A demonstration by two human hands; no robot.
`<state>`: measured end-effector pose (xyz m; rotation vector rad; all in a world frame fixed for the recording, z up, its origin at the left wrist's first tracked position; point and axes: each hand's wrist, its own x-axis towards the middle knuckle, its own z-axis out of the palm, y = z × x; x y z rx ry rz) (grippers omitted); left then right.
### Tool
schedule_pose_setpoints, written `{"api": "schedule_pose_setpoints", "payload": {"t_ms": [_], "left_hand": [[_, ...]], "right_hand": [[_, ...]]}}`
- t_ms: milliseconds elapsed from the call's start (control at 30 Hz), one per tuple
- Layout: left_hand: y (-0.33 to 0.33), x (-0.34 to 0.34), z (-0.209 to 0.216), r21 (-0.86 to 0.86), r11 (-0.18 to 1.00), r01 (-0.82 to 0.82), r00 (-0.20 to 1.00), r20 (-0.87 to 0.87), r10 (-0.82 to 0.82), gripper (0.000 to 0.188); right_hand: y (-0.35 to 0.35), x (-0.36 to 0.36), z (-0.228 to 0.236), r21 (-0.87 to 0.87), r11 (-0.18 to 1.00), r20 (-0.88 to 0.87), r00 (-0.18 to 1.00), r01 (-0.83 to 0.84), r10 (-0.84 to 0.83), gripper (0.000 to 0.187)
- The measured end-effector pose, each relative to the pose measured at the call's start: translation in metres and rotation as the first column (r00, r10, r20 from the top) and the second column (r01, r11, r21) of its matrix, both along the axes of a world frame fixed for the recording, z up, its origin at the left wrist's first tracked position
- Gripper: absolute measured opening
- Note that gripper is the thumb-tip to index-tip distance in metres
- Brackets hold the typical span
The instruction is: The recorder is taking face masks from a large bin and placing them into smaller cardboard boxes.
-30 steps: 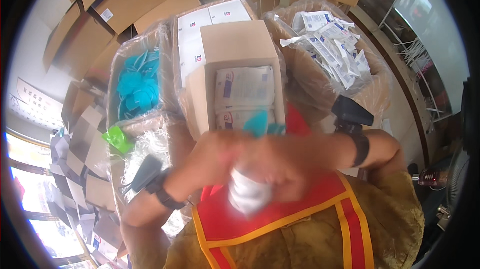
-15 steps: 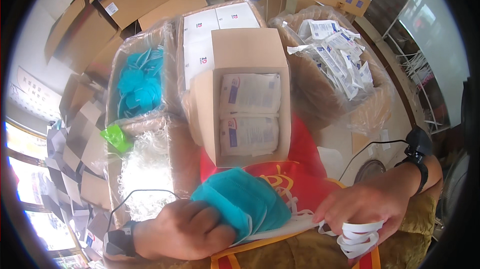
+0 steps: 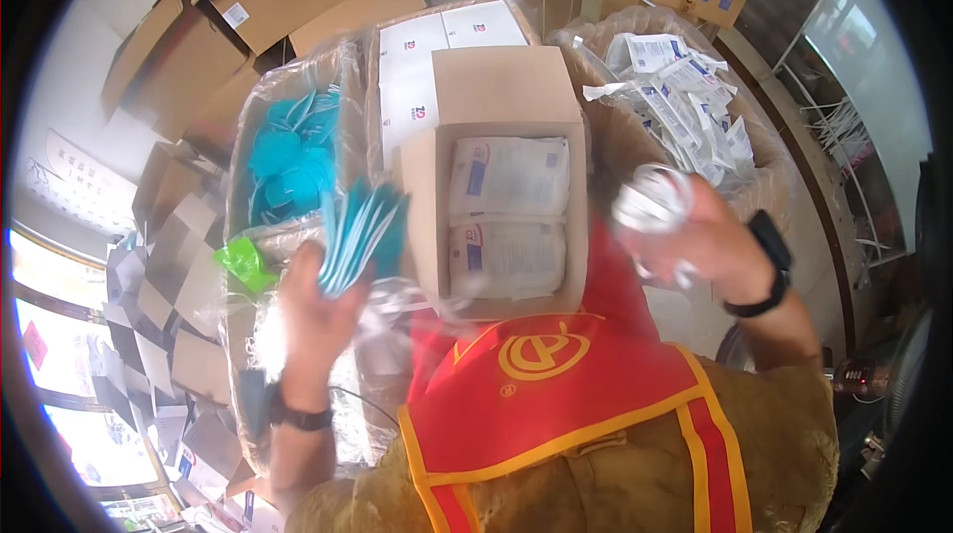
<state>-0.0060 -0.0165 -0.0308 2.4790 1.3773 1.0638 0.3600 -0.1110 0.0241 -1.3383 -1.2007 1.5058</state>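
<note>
The left hand (image 3: 316,307) pinches a fanned stack of thin, soft blue masks (image 3: 359,233), left of the open cardboard box (image 3: 509,215). The right hand (image 3: 695,235) grips crumpled clear plastic wrap (image 3: 652,201), right of the box.

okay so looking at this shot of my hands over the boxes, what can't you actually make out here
- Right hand, head view: it grips a clear, crumpled thing, motion-blurred; what it is cannot be told.
- Left hand: holds a stack of teal masks; blur hides their count.
- Open cardboard box: two white packets show on top; anything beneath is hidden.
- Bin of white sachets: the right hand covers its near part.
- Picture rim: fisheye bends and darkens it.
</note>
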Motion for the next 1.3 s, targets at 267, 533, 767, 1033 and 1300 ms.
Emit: {"api": "schedule_pose_setpoints", "payload": {"t_ms": [267,533,767,1033,1300], "left_hand": [[-0.014,0.083,0.0,-0.378,0.827,0.416,0.691,0.723,-0.017,0.04],[0.011,0.05,0.02,-0.178,0.802,0.57,0.8,0.345,-0.491,0.054],[0.002,0.094,0.06,0.435,0.66,0.613,0.769,-0.521,-0.37,0.028],[0.017,0.098,0.062,0.216,0.762,0.611,0.703,-0.591,-0.396,0.029],[0.02,0.074,0.023,-0.177,0.83,0.529,0.739,-0.384,-0.553,0.028]], "right_hand": [[0.067,-0.05,-0.074,0.178,0.983,-0.396,0.913,-0.034,0.103,0.053],[0.077,-0.031,-0.084,0.134,0.988,-0.56,0.816,-0.081,0.143,0.063],[0.072,-0.054,-0.092,0.099,0.987,-0.627,0.762,-0.124,0.159,0.054],[0.026,-0.051,-0.14,-0.084,0.954,-0.725,0.674,-0.287,0.139,0.041],[0.003,-0.04,-0.052,0.306,0.801,0.142,0.857,-0.514,0.495,0.031]]}}
